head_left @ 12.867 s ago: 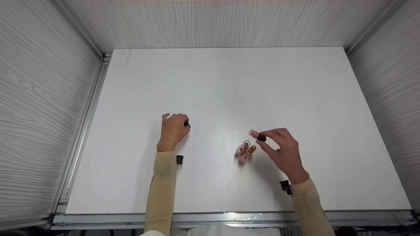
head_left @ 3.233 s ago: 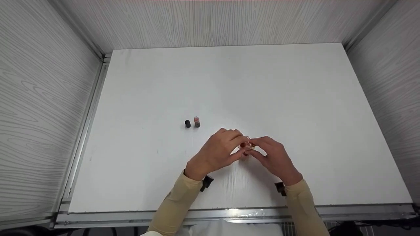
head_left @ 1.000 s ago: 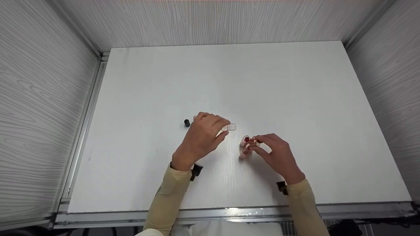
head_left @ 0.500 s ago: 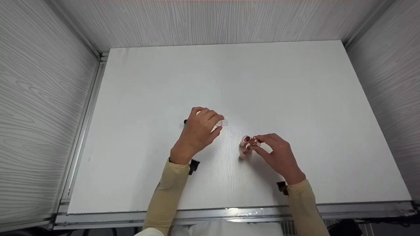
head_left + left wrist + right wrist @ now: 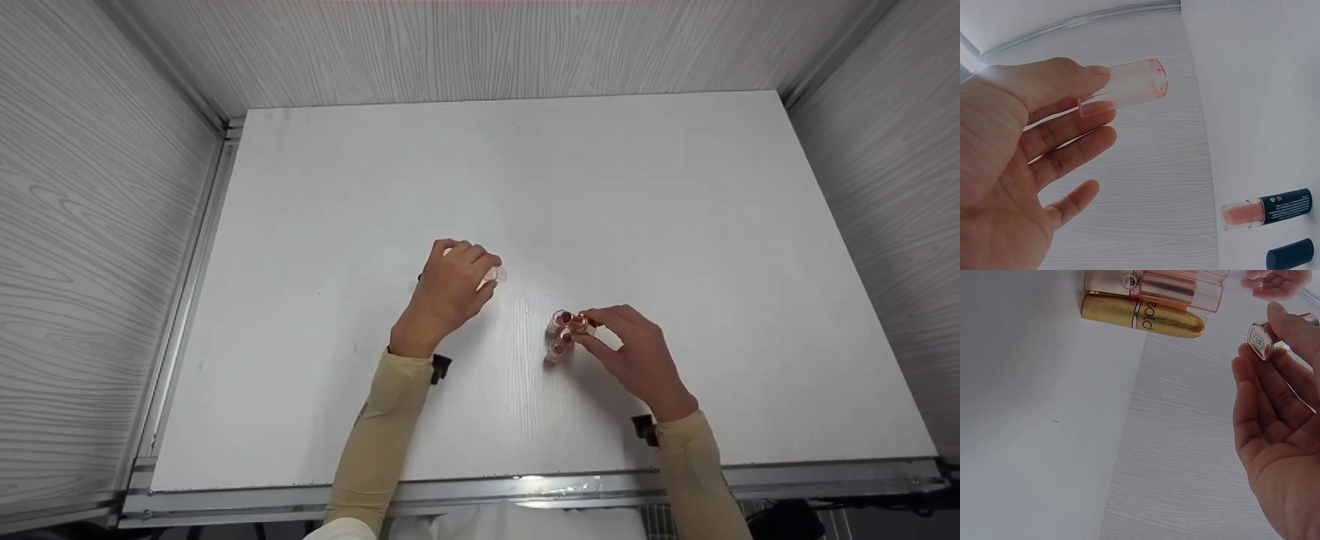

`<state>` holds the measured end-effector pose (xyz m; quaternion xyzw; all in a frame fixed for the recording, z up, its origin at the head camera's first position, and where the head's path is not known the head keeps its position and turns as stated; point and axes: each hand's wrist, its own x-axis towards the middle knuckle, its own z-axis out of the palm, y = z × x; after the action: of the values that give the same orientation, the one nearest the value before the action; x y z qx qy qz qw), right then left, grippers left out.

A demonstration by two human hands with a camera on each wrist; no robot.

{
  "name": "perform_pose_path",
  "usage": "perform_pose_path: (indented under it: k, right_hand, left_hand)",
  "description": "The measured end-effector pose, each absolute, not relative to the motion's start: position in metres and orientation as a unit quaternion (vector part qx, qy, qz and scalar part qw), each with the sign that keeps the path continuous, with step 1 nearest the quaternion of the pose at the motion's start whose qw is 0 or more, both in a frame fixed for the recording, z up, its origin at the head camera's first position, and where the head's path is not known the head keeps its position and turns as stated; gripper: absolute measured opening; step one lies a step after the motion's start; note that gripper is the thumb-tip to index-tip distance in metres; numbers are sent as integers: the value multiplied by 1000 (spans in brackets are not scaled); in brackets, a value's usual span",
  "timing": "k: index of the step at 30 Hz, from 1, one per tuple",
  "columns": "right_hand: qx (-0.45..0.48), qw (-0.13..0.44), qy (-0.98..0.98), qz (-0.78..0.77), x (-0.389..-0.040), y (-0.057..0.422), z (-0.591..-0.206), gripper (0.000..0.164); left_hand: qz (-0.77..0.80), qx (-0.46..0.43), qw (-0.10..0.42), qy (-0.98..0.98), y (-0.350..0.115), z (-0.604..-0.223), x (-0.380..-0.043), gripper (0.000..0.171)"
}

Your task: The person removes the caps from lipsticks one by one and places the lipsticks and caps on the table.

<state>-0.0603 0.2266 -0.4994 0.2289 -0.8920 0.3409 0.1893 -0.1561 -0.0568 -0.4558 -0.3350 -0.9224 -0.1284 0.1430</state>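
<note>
My left hand (image 5: 452, 289) pinches a clear, pink-tinged lipstick cap (image 5: 1129, 84) between thumb and fingers, its little finger spread away. Beside it in the left wrist view stand a black-based lipstick (image 5: 1266, 209) with a peach bullet and a black cap (image 5: 1290, 255); the head view mostly hides both behind the hand. My right hand (image 5: 628, 349) pinches an uncapped lipstick (image 5: 1261, 340) with a shiny rose-gold base and a round label on its end. Close by are several clear pink-cased lipsticks (image 5: 559, 349) and a gold lipstick (image 5: 1143, 315).
The white tabletop (image 5: 517, 180) has grey wood-grain panels (image 5: 450, 49) at the back and both sides. A metal rail (image 5: 525, 487) runs along its front edge. Black wrist cameras (image 5: 643, 427) sit by the sleeves.
The black-based lipstick and its cap were set down on the left. My hands then met at the cluster; the left carries the clear cap off leftward, while the right has barely moved lately.
</note>
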Motion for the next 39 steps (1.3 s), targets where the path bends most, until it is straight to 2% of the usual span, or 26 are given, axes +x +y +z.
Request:
perform_pose_path:
  k: [10,23,39]
  right_hand:
    - [218,190,-899,330,-60,229,-501,37]
    - [209,186,-903,326,-59,231,-502,37]
    - [218,192,-894,340,-58,233,-502,36]
  left_hand:
    - [-86,-309,66,-945,-53,-470,-174,22]
    - [-54,-268,7,-962,-51,-492,-188,27]
    - [-57,-261,-23,-963,-54,-502,-191,28]
